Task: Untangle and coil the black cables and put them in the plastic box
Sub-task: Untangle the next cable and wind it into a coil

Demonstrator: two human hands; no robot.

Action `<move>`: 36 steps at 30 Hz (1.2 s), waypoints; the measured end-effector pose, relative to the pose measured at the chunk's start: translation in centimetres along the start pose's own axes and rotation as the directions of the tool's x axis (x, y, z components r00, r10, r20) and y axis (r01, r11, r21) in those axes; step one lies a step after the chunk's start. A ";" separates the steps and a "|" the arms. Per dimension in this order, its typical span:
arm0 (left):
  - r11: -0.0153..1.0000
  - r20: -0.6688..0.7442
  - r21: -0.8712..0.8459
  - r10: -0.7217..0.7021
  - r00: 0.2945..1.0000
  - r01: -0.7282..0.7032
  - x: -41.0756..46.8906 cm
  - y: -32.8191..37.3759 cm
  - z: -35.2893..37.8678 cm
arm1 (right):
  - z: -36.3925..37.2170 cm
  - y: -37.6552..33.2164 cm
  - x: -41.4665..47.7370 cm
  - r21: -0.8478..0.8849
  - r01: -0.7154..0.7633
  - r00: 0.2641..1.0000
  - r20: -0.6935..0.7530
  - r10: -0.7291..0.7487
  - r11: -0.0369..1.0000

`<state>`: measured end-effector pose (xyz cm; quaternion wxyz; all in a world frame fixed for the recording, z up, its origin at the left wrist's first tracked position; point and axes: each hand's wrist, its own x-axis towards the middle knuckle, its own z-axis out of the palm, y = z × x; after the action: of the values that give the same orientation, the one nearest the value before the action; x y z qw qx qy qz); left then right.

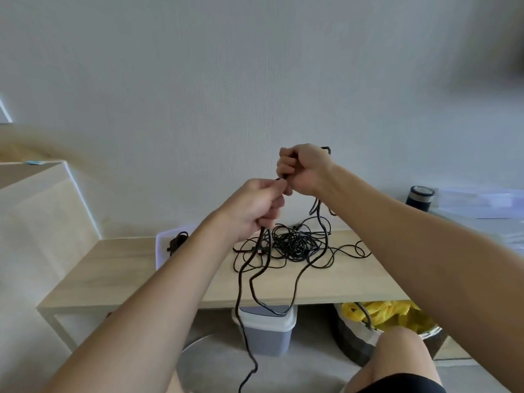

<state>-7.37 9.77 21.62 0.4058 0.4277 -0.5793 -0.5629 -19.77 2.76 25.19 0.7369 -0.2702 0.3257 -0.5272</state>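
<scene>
The untangling step is in hand, and coiling is only beginning: both hands are raised above the light wooden table, working 1 black cable free of the tangled pile of black cables lying on the tabletop below them. The right hand is gripping the cable in a curled fist, with a short bend of it poking out above the knuckles. The left hand, just beside and slightly lower, is pinching the same cable between thumb and curled fingers. Below the left hand, strands are hanging down past the table edge toward the floor, while others are trailing back into the pile.

The next move likely calls for drawing the free length clear of the pile before winding loops, as snagging looks likely. The translucent plastic box is sitting at the left of the table, well apart from the hands, already holding 1 coiled cable.
</scene>
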 end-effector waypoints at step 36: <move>0.939 0.444 0.338 -0.225 0.867 0.071 -3.4 -1.3 -3.8 | -4.0 1.3 3.0 0.351 -0.112 0.975 -0.141 0.171 0.930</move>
<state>-2.65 11.85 20.50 0.1335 0.3782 -0.7073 -0.5822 -21.34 0.04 21.05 0.7783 -0.0684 0.3095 -0.5419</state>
